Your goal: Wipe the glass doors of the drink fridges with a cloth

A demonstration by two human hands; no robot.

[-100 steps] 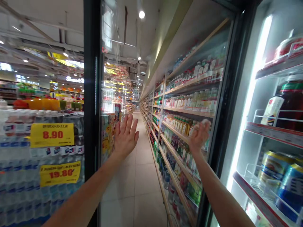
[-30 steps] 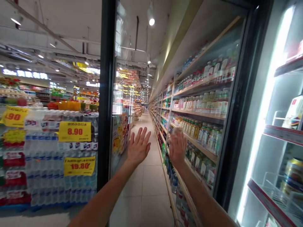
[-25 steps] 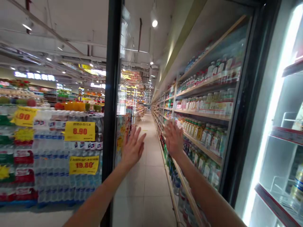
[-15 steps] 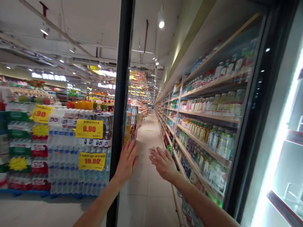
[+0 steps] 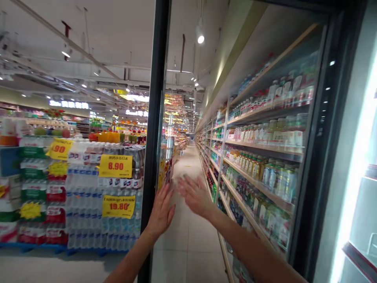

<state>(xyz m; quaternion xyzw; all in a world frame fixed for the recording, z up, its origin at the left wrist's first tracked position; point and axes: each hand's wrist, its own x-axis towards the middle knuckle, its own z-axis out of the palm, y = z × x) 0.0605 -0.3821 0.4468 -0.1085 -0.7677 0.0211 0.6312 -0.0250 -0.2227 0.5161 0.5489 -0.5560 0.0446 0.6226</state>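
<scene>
A glass door (image 5: 176, 220) with a black frame (image 5: 154, 118) stands open in front of me. My left hand (image 5: 161, 210) lies against the pane beside the frame's left upright, fingers stretched out and holding nothing. To its right, my right hand (image 5: 196, 196) is up at the glass with its palm flat and fingers extended. Motion blurs those fingertips, and I see nothing held in them. Whether the right palm touches the pane cannot be made out.
Shelves of bottled drinks (image 5: 265, 145) show in the glass, along an aisle floor (image 5: 188, 165). At left, stacked water packs (image 5: 85, 212) carry yellow price signs (image 5: 116, 166). A lit cooler interior with a shelf edge (image 5: 361, 259) is at far right.
My right hand has moved left and slightly up across the glass, closer to my left hand. My left hand stays by the frame; the view has shifted slightly.
</scene>
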